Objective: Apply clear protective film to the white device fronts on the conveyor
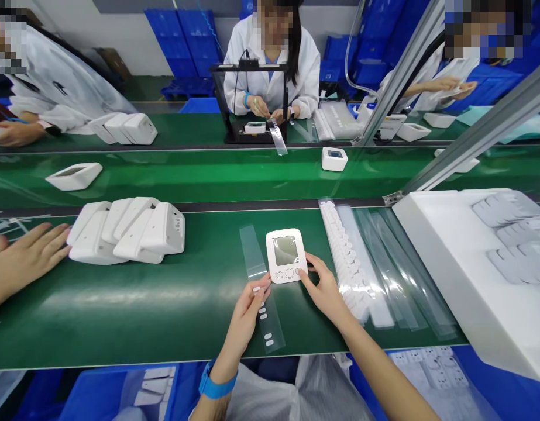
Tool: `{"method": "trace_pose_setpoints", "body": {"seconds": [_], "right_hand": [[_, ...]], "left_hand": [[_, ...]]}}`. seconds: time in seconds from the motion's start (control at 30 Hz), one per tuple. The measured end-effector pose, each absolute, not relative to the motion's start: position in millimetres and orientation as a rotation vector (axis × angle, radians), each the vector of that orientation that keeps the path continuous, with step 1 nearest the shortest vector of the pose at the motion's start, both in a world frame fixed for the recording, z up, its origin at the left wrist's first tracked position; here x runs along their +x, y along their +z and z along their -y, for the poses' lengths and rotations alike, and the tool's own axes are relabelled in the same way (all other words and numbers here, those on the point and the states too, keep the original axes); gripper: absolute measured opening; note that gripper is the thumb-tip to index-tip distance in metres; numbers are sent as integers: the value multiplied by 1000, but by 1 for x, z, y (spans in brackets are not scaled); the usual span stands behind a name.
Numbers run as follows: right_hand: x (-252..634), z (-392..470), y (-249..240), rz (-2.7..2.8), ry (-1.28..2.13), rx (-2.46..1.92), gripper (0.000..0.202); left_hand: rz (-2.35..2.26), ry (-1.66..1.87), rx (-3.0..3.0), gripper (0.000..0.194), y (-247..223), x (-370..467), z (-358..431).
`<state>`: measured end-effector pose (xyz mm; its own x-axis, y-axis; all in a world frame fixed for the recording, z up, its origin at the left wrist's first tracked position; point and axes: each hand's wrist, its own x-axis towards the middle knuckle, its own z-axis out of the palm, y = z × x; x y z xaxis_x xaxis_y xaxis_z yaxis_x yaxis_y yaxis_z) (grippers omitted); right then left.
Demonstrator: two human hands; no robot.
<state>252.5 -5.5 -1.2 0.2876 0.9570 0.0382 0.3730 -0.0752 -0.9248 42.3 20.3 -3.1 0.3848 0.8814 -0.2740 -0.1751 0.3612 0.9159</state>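
Note:
A white blood pressure monitor (279,255) with a grey screen lies face up on the green bench in front of me. My right hand (322,286) grips its right edge, the thumb at the lower right button outline. At the lower left corner, my left hand (251,301) is closed in a pinch, fingertips touching or very near the casing. A small white oval sticker (256,289) shows between its thumb and fingers. Beneath that hand lies a clear plastic strip (275,328) bearing several more white ovals.
White monitors (133,231) lie stacked to the left, beside another person's hand (33,254). Sticker strips (340,251) and clear strips (396,263) lie to the right, near a white foam box (454,269). A green conveyor (208,175) runs beyond; co-workers sit across it.

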Motion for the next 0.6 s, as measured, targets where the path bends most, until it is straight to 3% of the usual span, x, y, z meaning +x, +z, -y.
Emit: {"method": "trace_pose_setpoints", "body": {"seconds": [0.37,0.6], "right_hand": [[236,-1,4,1023,841,-1690,49],[218,-1,37,664,1215,-1514,60]], "left_hand": [[-994,847,864,34,9,51,-21],[-996,838,711,44,13,48,-23]]}}
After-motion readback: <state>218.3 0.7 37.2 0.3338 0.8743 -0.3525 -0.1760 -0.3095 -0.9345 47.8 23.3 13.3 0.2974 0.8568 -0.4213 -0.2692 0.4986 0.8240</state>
